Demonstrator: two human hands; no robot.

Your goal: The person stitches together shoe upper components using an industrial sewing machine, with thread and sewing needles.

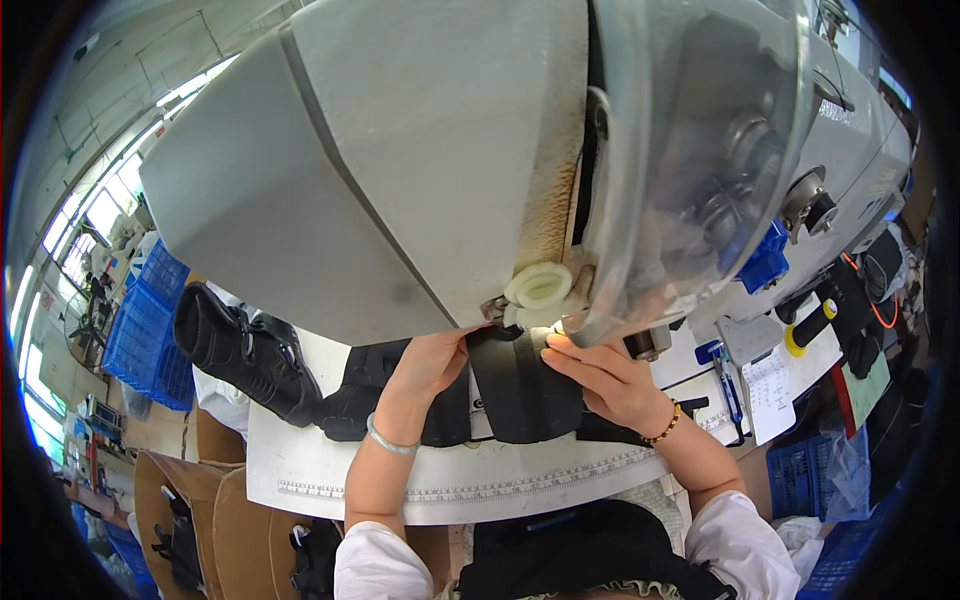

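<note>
A black panel (527, 395) is located on the white table (300, 455), its far end beneath the head of the grey machine (420, 130). The panel's left edge is met by the left hand (432, 362); its fingertips are partly hidden, and whether they are clamped cannot be told. The right side is touched by the right hand (618, 388), its fingers straight and close together (the thumb is obscured, so a grip cannot be confirmed). A black strapped boot-like item (255, 355) is noted at left. A ruler strip (430, 495) is observed along the near edge; a blue tool (728, 390) is placed beside a white paper (768, 395) at right.
</note>
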